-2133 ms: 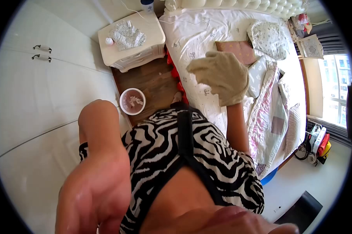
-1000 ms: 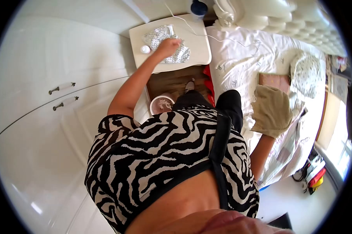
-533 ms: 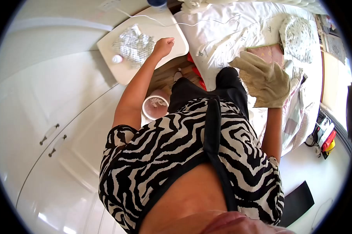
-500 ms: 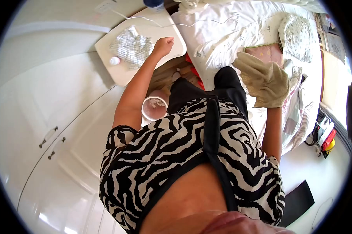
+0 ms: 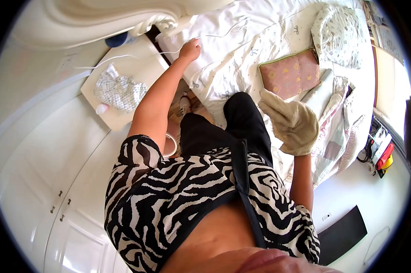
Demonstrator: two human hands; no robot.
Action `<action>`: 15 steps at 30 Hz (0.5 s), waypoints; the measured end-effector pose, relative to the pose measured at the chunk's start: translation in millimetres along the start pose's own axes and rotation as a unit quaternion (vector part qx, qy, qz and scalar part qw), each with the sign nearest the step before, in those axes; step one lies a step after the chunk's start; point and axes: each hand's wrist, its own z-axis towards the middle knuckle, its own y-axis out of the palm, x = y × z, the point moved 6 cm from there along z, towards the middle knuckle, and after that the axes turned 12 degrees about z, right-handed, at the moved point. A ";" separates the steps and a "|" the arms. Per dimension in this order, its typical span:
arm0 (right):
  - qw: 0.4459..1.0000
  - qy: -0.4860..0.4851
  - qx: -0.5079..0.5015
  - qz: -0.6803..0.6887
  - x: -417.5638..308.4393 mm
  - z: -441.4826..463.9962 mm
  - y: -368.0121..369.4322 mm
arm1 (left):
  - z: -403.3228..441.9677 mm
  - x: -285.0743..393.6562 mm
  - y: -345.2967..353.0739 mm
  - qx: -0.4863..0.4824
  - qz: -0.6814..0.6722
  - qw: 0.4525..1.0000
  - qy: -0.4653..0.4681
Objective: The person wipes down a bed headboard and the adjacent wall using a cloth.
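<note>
My left hand [image 5: 190, 50] is closed in a loose fist over the near edge of the white bed sheet [image 5: 219, 68]. A thin white cable [image 5: 214, 35] runs right by its fingers; I cannot make out whether they grip it. A fluffy tan mitt [image 5: 289, 123] covers my right hand, so those fingers are hidden. The mitt hangs over the side of the bed, beside my knee and just below a pink patterned cushion [image 5: 289, 73] with a green edge.
At left stands a cream side table [image 5: 119, 120] with a crumpled grey-white cloth [image 5: 119, 91] and a small white bottle [image 5: 102, 108]. A bin [image 5: 170, 144] is partly hidden by my arm. White cupboard doors [image 5: 82, 232] line the left. A patterned pillow [image 5: 337, 36] lies on the bed.
My left hand has moved from above the side table to the bed edge by the cable. The mitted right hand has come lower and left. My view has shifted, showing the carved headboard.
</note>
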 end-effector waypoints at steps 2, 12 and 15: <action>0.997 0.016 0.032 0.075 1.7 9.0 1.0 | 23.0 13.6 16.4 0.015 0.006 1.000 0.005; 0.988 0.068 0.022 0.136 95.4 -5.9 24.4 | 106.2 125.4 52.9 0.134 0.090 0.987 0.021; 0.995 0.089 -0.026 0.035 105.4 -6.8 27.4 | 115.0 152.2 55.5 0.143 0.142 0.979 -0.025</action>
